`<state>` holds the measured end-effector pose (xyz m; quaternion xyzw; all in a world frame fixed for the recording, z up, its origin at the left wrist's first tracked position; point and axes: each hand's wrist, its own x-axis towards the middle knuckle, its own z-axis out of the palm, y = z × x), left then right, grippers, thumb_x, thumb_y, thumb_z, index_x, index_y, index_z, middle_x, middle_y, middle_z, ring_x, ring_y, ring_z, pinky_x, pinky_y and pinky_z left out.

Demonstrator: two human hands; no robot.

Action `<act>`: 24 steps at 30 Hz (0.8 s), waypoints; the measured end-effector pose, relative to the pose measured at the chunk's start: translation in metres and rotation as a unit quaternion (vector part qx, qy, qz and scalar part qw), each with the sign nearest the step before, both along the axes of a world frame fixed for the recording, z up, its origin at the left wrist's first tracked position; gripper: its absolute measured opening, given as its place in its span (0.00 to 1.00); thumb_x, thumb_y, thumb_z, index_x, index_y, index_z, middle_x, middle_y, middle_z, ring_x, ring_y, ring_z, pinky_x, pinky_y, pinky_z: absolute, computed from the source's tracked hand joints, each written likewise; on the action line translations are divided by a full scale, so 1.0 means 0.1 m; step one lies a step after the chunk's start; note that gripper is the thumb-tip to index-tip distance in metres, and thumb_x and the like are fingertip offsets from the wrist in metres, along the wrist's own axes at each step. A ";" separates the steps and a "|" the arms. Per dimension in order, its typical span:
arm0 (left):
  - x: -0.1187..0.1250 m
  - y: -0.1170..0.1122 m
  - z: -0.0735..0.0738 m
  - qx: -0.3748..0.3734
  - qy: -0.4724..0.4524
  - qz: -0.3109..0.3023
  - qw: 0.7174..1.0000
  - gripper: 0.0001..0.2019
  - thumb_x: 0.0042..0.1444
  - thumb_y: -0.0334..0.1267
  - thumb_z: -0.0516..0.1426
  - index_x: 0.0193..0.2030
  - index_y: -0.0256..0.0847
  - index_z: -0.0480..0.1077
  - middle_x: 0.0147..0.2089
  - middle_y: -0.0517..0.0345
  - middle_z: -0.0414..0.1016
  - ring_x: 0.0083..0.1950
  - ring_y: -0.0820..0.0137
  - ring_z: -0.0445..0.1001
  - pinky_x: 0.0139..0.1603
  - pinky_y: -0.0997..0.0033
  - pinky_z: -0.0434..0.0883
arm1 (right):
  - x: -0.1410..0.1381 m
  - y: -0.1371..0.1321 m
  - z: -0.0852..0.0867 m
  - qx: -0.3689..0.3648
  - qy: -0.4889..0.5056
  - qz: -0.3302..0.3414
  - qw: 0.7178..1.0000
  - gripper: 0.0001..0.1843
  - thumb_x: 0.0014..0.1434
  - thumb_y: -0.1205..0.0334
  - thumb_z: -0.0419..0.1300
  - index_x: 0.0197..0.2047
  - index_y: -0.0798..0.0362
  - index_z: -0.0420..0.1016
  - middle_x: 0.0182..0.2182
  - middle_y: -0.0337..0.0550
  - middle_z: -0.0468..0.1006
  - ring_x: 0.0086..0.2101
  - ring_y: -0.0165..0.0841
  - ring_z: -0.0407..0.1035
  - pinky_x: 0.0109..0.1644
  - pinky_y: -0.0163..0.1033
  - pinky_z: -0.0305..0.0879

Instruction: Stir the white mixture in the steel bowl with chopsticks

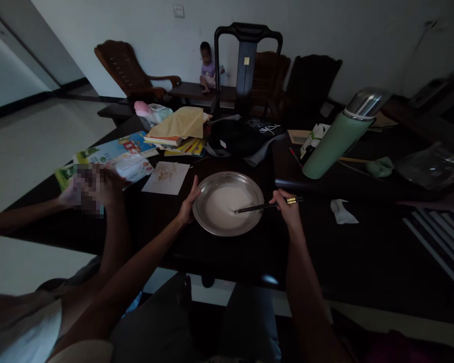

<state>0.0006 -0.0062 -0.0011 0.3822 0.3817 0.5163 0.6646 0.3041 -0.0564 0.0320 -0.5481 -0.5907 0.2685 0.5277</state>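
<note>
A shallow round metal bowl [256, 194] sits on the dark table with a smooth pale mixture [227, 201] in it, perhaps batter or flour and water. My left hand [189, 204] grips the bowl's left side, its thumb up along the rim. In my right hand [286, 204] are dark chopsticks [259, 207] with gold bands near the top end. They slant over the bowl's right rim, and their tips dip into the mixture near its middle.
Left of me sit another person's hands [93, 189], blurred out. Beyond are a white paper [166, 178] with small sticks, stacked books [177, 133] and a black bag [234, 136]. A green thermos [336, 138] stands right, near a crumpled tissue [343, 212]. A child [208, 70] sits far back.
</note>
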 end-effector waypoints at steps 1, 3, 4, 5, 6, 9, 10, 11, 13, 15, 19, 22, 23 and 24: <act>0.00 -0.01 0.00 0.004 -0.006 0.000 1.000 0.43 0.52 0.46 0.62 0.72 0.54 0.48 0.65 0.54 0.64 0.60 0.53 0.68 0.61 0.50 0.64 | -0.01 0.00 0.00 -0.002 -0.009 0.019 1.000 0.24 0.61 0.45 0.53 0.20 0.49 0.72 0.19 0.38 0.69 0.24 0.32 0.64 0.25 0.37 0.57; 0.01 -0.02 0.01 0.018 -0.020 -0.006 1.000 0.46 0.52 0.45 0.62 0.73 0.57 0.41 0.69 0.56 0.59 0.63 0.54 0.65 0.63 0.51 0.62 | -0.06 0.01 -0.01 0.008 -0.052 0.063 0.997 0.20 0.61 0.48 0.55 0.22 0.49 0.74 0.21 0.38 0.72 0.26 0.32 0.67 0.31 0.39 0.61; 0.01 -0.02 0.01 0.027 -0.025 -0.007 0.999 0.47 0.52 0.44 0.62 0.73 0.58 0.39 0.70 0.56 0.56 0.65 0.54 0.63 0.64 0.52 0.62 | -0.08 0.02 -0.01 0.017 -0.075 0.076 0.994 0.18 0.61 0.50 0.56 0.24 0.49 0.76 0.22 0.38 0.73 0.28 0.32 0.68 0.35 0.40 0.62; 0.02 -0.03 0.01 0.034 -0.027 -0.008 0.999 0.48 0.53 0.44 0.62 0.73 0.59 0.37 0.71 0.57 0.54 0.66 0.54 0.61 0.64 0.52 0.61 | -0.09 0.03 -0.02 0.026 -0.090 0.075 0.993 0.17 0.61 0.51 0.56 0.25 0.49 0.76 0.23 0.38 0.75 0.29 0.33 0.69 0.38 0.41 0.62; 0.02 -0.03 0.01 0.040 -0.027 -0.007 0.999 0.48 0.53 0.43 0.62 0.73 0.59 0.37 0.72 0.57 0.53 0.67 0.54 0.60 0.65 0.53 0.60 | -0.08 0.03 -0.02 0.033 -0.095 0.061 0.993 0.17 0.61 0.51 0.56 0.25 0.49 0.76 0.24 0.38 0.75 0.30 0.33 0.69 0.39 0.41 0.62; 0.02 -0.04 0.02 0.055 -0.010 -0.006 0.998 0.46 0.53 0.43 0.62 0.73 0.58 0.40 0.73 0.57 0.49 0.68 0.54 0.57 0.66 0.53 0.58 | -0.02 0.03 -0.01 0.035 -0.056 -0.007 0.998 0.21 0.62 0.48 0.54 0.22 0.49 0.73 0.21 0.38 0.72 0.28 0.33 0.67 0.35 0.40 0.62; 0.01 -0.04 0.02 0.064 0.000 -0.007 0.998 0.45 0.53 0.43 0.62 0.73 0.56 0.42 0.73 0.56 0.48 0.69 0.53 0.56 0.66 0.54 0.57 | -0.01 0.02 -0.01 0.032 -0.039 -0.015 0.999 0.23 0.62 0.47 0.53 0.21 0.49 0.72 0.20 0.37 0.70 0.27 0.33 0.66 0.34 0.39 0.61; 0.01 -0.04 0.03 0.073 0.011 -0.008 0.997 0.43 0.53 0.43 0.62 0.73 0.54 0.45 0.73 0.55 0.48 0.69 0.53 0.56 0.66 0.54 0.57 | -0.01 0.01 0.00 0.027 -0.031 -0.007 0.999 0.24 0.62 0.46 0.53 0.20 0.49 0.72 0.19 0.37 0.69 0.26 0.33 0.66 0.33 0.39 0.61; 0.01 -0.03 0.03 0.088 0.032 -0.004 0.996 0.40 0.52 0.44 0.62 0.71 0.50 0.52 0.72 0.53 0.51 0.68 0.53 0.57 0.65 0.55 0.59 | -0.04 0.00 0.02 0.017 -0.040 0.038 0.998 0.23 0.62 0.46 0.53 0.21 0.49 0.72 0.18 0.37 0.70 0.25 0.33 0.66 0.33 0.39 0.61; 0.01 -0.03 0.02 0.088 0.047 0.005 0.995 0.37 0.52 0.45 0.62 0.68 0.48 0.57 0.70 0.51 0.55 0.65 0.52 0.61 0.64 0.55 0.62 | -0.09 -0.01 0.03 0.013 -0.073 0.079 0.994 0.21 0.62 0.47 0.54 0.23 0.49 0.74 0.20 0.37 0.72 0.26 0.33 0.67 0.36 0.40 0.62; 0.01 -0.03 0.02 0.070 0.061 0.023 0.995 0.33 0.51 0.44 0.62 0.65 0.45 0.62 0.66 0.49 0.62 0.60 0.53 0.67 0.60 0.55 0.65 | -0.06 0.00 0.03 0.032 -0.077 0.027 0.996 0.19 0.62 0.50 0.55 0.23 0.49 0.74 0.22 0.37 0.74 0.28 0.33 0.68 0.39 0.41 0.61; 0.01 -0.03 0.05 0.069 0.064 0.030 0.995 0.32 0.50 0.43 0.62 0.62 0.44 0.65 0.65 0.50 0.63 0.60 0.53 0.66 0.60 0.55 0.65 | -0.01 0.01 0.01 0.035 -0.033 0.002 0.999 0.22 0.63 0.50 0.52 0.20 0.49 0.71 0.19 0.36 0.70 0.26 0.32 0.67 0.37 0.40 0.61; 0.01 -0.04 0.06 0.069 0.064 0.032 0.995 0.31 0.49 0.42 0.62 0.62 0.44 0.65 0.66 0.50 0.62 0.60 0.53 0.66 0.61 0.55 0.64 | -0.02 0.01 0.01 0.031 -0.034 0.020 0.999 0.23 0.63 0.50 0.52 0.20 0.49 0.71 0.19 0.36 0.70 0.26 0.32 0.67 0.38 0.41 0.61; 0.01 -0.04 0.06 0.068 0.063 0.033 0.995 0.31 0.49 0.42 0.63 0.62 0.44 0.66 0.66 0.50 0.62 0.61 0.52 0.65 0.61 0.55 0.64 | -0.03 0.01 0.00 0.026 -0.045 0.043 0.998 0.22 0.63 0.50 0.53 0.21 0.48 0.72 0.20 0.37 0.71 0.27 0.33 0.67 0.38 0.41 0.61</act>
